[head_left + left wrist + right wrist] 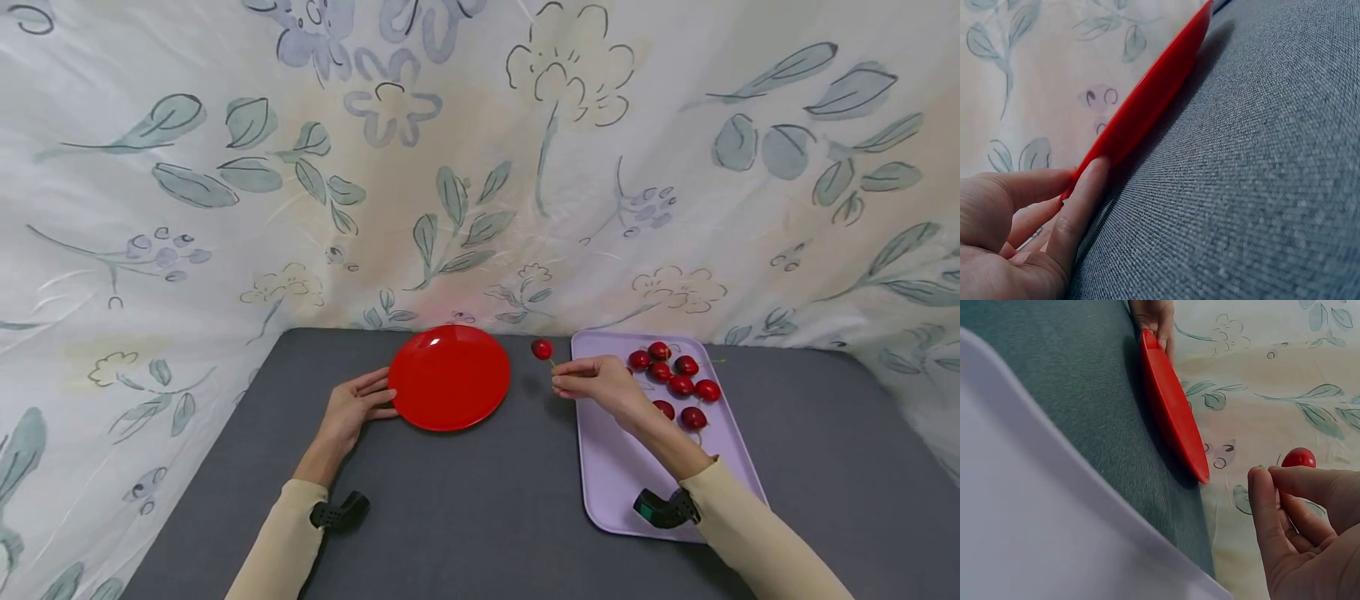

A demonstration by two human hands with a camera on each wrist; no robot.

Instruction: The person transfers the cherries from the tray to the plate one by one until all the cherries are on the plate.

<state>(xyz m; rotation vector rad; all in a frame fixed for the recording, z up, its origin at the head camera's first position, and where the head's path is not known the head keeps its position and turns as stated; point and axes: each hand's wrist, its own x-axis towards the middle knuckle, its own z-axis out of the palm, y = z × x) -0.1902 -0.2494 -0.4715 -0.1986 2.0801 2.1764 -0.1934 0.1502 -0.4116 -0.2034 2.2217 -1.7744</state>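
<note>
A round red plate point(450, 377) lies on the grey cloth, left of the middle in the head view. At its left rim is my left hand point(351, 410), pinching the edge between thumb and fingers; the left wrist view shows the red rim point(1141, 109) between them. My right hand point(603, 385) pinches a red cherry point(542, 349) by its thin stem, holding it in the air between the plate and the lilac tray point(611, 492). In the right wrist view the cherry point(1300, 457) is partly hidden behind the fingers.
Several red cherries point(681, 386) with stems sit toward the far part of the tray, partly behind my right forearm. A dark grey cloth point(465, 517) covers the table. Behind it hangs a floral curtain point(465, 167). Both wrists wear black camera bands.
</note>
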